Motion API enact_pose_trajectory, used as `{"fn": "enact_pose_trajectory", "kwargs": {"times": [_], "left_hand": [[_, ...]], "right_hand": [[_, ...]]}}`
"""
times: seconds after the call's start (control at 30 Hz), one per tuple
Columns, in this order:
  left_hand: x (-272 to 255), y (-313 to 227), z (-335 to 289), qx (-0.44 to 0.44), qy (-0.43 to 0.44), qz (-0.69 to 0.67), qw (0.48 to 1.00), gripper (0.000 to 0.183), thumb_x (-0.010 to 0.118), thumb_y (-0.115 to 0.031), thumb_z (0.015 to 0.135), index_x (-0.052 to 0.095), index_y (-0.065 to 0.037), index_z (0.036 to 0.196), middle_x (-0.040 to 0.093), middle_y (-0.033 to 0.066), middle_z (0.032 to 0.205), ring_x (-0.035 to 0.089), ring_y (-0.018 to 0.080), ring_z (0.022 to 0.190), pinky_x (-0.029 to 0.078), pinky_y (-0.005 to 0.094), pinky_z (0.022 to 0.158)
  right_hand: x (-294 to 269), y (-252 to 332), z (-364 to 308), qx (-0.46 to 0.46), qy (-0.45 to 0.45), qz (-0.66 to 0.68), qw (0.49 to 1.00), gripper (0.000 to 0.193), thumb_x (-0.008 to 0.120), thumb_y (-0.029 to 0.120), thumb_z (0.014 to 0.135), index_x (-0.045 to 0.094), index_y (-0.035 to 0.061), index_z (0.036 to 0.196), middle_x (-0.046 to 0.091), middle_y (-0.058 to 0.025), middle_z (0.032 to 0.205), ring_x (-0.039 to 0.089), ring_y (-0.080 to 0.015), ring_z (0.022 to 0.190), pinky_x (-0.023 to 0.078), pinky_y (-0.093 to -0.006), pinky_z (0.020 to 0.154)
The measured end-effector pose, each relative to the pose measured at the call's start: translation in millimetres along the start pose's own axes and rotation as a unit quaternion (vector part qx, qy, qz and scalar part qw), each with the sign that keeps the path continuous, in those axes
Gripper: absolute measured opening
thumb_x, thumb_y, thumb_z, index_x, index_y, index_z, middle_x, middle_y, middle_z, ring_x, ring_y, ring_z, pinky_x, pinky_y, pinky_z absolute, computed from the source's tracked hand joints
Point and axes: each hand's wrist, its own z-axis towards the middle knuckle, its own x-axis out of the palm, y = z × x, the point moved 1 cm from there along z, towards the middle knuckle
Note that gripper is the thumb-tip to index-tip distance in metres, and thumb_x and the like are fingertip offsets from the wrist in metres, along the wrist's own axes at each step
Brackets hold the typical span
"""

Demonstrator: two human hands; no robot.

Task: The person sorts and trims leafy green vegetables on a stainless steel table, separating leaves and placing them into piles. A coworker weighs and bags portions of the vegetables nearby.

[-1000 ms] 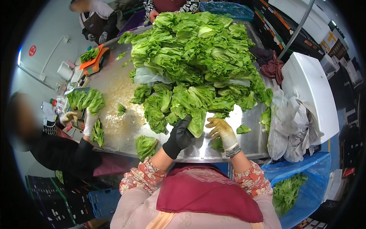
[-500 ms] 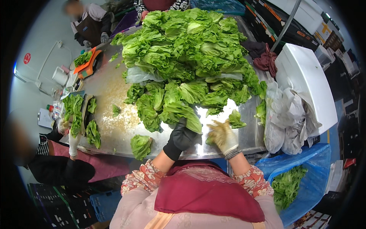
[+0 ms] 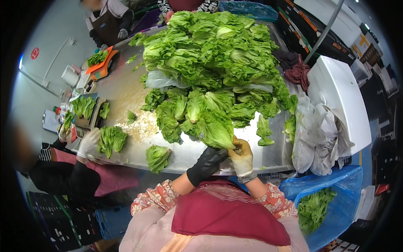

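A green lettuce head [image 3: 215, 128] is held just beyond the near edge of the metal table, its leaves pointing away from me. My right hand [image 3: 242, 159], in a pale glove with brown-stained fingers, pinches its pale base end. My left hand [image 3: 207, 164], in a black glove, is closed against the lettuce's underside near the same end; its fingertips are partly hidden by the leaves. A large pile of lettuce [image 3: 210, 54] covers the middle and far part of the table [image 3: 189, 157]. Another lettuce head [image 3: 158, 158] lies alone left of my hands. Loose leaves [image 3: 264, 131] lie to the right.
At the right are a white box [image 3: 338, 96], crumpled plastic bags [image 3: 321, 138] and a blue-lined bin [image 3: 350, 189] holding leaves. On the left, a co-worker's gloved hand [image 3: 89, 145] touches lettuce beside a scale [image 3: 93, 115]. Other people stand at the far side.
My right hand has come left to the lettuce's base, and my left hand has shifted lower beside it. Loose leaves at right now lie stretched out. The co-worker's lettuce has moved onto the scale.
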Motion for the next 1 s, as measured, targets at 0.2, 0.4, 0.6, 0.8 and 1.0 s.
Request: {"fn": "enact_pose_trajectory", "kwargs": {"times": [0.2, 0.4, 0.6, 0.8, 1.0], "left_hand": [[-21.8, -23.1, -3.0, 0.136, -0.042, 0.131, 0.981, 0.048, 0.042, 0.012, 0.071, 0.054, -0.009, 0.112, 0.056, 0.0126, 0.100, 0.055, 0.0284, 0.092, 0.045, 0.0356, 0.077], [-40.1, -18.1, -2.4, -0.016, -0.112, -0.193, 0.975, 0.041, 0.061, -0.004, 0.080, 0.043, -0.004, 0.117, 0.055, 0.0025, 0.103, 0.055, 0.0121, 0.087, 0.046, 0.0274, 0.077], [-57.5, -36.1, -11.3, -0.171, 0.003, -0.326, 0.930, 0.043, 0.063, -0.009, 0.078, 0.043, -0.004, 0.116, 0.056, 0.0050, 0.099, 0.056, 0.0125, 0.076, 0.046, 0.0248, 0.070], [-45.9, -33.4, -8.1, -0.194, 0.169, -0.355, 0.899, 0.045, 0.056, -0.005, 0.082, 0.037, -0.001, 0.123, 0.053, 0.0076, 0.094, 0.048, 0.0095, 0.063, 0.037, 0.0225, 0.053], [-52.4, 13.0, -11.1, -0.200, 0.214, -0.385, 0.875, 0.042, 0.048, -0.002, 0.086, 0.036, 0.001, 0.126, 0.054, 0.0118, 0.109, 0.055, 0.0125, 0.080, 0.046, 0.0233, 0.066]], "right_hand": [[9.4, -13.1, -4.4, 0.043, 0.025, -0.032, 0.998, 0.027, 0.061, -0.002, 0.079, 0.050, 0.0022, 0.103, 0.057, -0.0048, 0.087, 0.057, -0.0107, 0.075, 0.048, -0.0228, 0.066], [27.5, 0.8, -5.8, 0.157, 0.059, -0.019, 0.986, 0.022, 0.062, 0.009, 0.083, 0.054, 0.0010, 0.101, 0.059, -0.0048, 0.083, 0.058, -0.0119, 0.065, 0.050, -0.0241, 0.059], [51.6, 72.2, 1.6, -0.191, 0.044, -0.300, 0.934, 0.027, 0.067, 0.005, 0.075, 0.062, 0.0046, 0.102, 0.061, -0.0047, 0.091, 0.054, -0.0112, 0.068, 0.045, -0.0215, 0.063], [43.3, 76.4, 12.6, -0.198, 0.095, -0.447, 0.867, 0.018, 0.065, 0.008, 0.075, 0.064, 0.0045, 0.093, 0.063, -0.0084, 0.083, 0.059, -0.0173, 0.075, 0.047, -0.0280, 0.064], [19.6, 89.6, 7.9, -0.094, -0.064, -0.245, 0.963, 0.011, 0.065, 0.011, 0.080, 0.063, 0.0007, 0.082, 0.060, -0.0036, 0.075, 0.051, -0.0095, 0.062, 0.043, -0.0232, 0.057]]}}
